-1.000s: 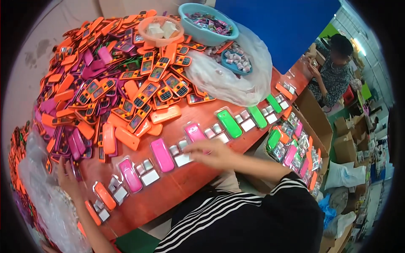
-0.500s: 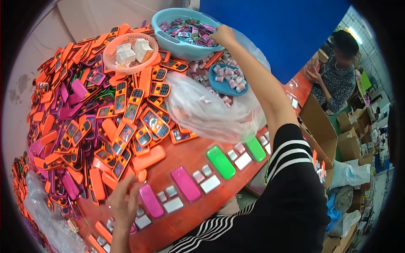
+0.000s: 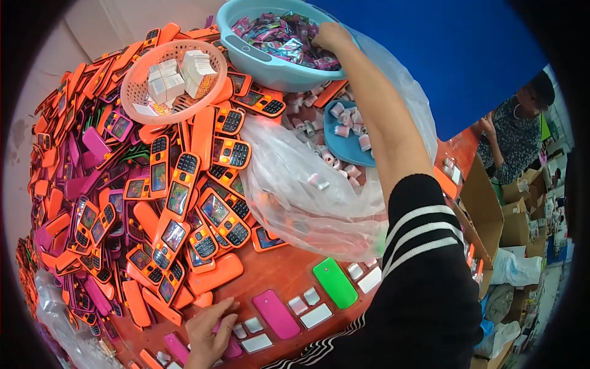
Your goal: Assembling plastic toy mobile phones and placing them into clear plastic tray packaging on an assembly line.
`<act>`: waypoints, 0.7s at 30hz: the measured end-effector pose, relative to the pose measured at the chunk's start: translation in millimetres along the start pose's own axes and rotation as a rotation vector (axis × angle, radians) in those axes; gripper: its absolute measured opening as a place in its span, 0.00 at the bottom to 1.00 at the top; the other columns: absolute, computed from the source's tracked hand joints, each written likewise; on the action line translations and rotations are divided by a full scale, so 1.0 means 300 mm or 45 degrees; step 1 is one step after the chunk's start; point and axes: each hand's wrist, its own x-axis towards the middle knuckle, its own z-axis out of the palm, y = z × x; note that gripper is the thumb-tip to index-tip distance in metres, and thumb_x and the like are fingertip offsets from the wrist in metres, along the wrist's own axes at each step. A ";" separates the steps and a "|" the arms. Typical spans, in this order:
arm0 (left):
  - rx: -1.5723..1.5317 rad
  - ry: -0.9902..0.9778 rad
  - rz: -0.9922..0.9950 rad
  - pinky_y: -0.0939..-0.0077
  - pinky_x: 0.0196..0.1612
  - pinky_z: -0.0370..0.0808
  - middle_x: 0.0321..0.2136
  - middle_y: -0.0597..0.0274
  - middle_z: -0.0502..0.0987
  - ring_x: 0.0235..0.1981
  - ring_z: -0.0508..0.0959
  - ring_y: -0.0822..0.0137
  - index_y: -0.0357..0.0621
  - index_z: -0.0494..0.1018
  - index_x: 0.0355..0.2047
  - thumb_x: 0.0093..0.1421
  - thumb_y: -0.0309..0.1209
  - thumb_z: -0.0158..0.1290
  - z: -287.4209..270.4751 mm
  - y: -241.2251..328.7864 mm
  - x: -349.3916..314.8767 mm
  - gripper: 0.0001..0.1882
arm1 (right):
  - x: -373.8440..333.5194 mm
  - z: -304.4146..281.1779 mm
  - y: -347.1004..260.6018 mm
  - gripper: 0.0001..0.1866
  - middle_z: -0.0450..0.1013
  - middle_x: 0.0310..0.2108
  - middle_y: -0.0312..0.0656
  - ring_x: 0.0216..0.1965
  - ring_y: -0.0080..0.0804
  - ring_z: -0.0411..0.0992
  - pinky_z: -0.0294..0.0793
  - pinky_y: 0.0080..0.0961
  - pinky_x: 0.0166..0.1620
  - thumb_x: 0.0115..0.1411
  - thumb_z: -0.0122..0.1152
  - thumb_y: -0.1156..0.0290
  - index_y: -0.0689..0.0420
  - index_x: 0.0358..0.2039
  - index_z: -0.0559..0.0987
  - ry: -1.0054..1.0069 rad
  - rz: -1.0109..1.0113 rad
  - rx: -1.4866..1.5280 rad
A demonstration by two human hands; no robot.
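My right hand (image 3: 332,38) reaches over the right rim of a light blue basin (image 3: 261,56), fingers curled down at the small shiny packets (image 3: 286,40) inside. Whether a packet is between its fingertips is hidden. My left hand (image 3: 209,335) is low at the table's near edge, thumb and fingers apart, partly covering a magenta toy phone (image 3: 233,348). To its right lie another magenta toy phone (image 3: 276,313) and a green toy phone (image 3: 335,283), back side up. Between them sit small pale rolls (image 3: 311,296) and white cards (image 3: 316,316).
Orange and magenta toy phones (image 3: 175,240) are heaped at left, with a pink basket (image 3: 132,101) of white card stacks on them. A clear plastic bag (image 3: 295,184) and blue dish (image 3: 341,147) of rolls lie mid-table. Cardboard boxes (image 3: 482,197) and another person (image 3: 516,132) are at right.
My right hand has gone from the basin's rim farther in over the packets. My left hand has moved right and down over the magenta phone. The view has shifted closer.
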 end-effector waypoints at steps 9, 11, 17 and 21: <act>-0.523 -0.093 -0.222 0.77 0.40 0.73 0.33 0.56 0.79 0.36 0.78 0.69 0.30 0.71 0.42 0.57 0.25 0.50 -0.006 0.047 0.081 0.13 | -0.080 -0.163 0.016 0.23 0.76 0.24 0.43 0.28 0.33 0.74 0.71 0.30 0.34 0.37 0.71 0.51 0.59 0.24 0.80 0.433 0.057 0.581; -0.727 -0.101 -0.247 0.78 0.41 0.73 0.37 0.56 0.76 0.38 0.77 0.68 0.31 0.69 0.46 0.59 0.27 0.48 0.018 0.099 0.172 0.16 | -0.123 -0.198 0.012 0.19 0.76 0.26 0.45 0.30 0.38 0.75 0.73 0.33 0.33 0.40 0.71 0.59 0.62 0.23 0.78 0.366 0.072 1.040; -1.575 -0.030 -0.050 0.57 0.48 0.70 0.55 0.50 0.60 0.53 0.67 0.56 0.38 0.46 0.61 0.59 0.38 0.51 0.150 0.245 0.447 0.36 | -0.585 -0.355 -0.180 0.08 0.76 0.27 0.37 0.26 0.23 0.73 0.74 0.22 0.27 0.50 0.64 0.72 0.59 0.31 0.79 -0.532 0.098 1.989; -1.952 -0.146 -0.066 0.47 0.45 0.70 0.51 0.58 0.65 0.49 0.70 0.58 0.46 0.60 0.53 0.55 0.48 0.54 0.248 0.343 0.485 0.31 | -0.994 -0.406 -0.270 0.11 0.74 0.28 0.33 0.29 0.20 0.71 0.72 0.19 0.34 0.51 0.64 0.67 0.56 0.34 0.78 -0.823 0.023 1.879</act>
